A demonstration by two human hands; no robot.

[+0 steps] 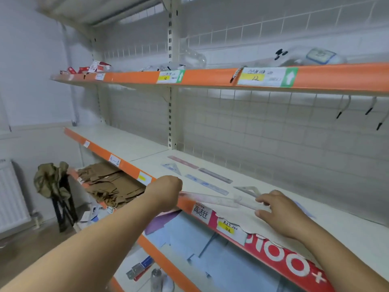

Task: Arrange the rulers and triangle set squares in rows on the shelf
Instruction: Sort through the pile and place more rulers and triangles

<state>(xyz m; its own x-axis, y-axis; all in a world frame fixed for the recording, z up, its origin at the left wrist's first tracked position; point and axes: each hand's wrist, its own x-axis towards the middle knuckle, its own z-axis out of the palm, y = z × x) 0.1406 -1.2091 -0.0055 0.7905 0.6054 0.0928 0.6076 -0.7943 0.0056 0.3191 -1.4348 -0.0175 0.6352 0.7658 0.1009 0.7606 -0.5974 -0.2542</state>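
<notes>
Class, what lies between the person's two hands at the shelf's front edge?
In the head view, a pale ruler spans the gap, its ends held by the left hand and the right hand.

I see the white shelf (pixel 273 171). On it, far left, lie a pink ruler (pixel 183 162), a clear set square (pixel 171 167), a purple ruler (pixel 215 175) and a blue ruler (pixel 206 184). Further right lies a second set square (pixel 248 190), and a pale ruler (pixel 221 202) is along the near edge.
</notes>
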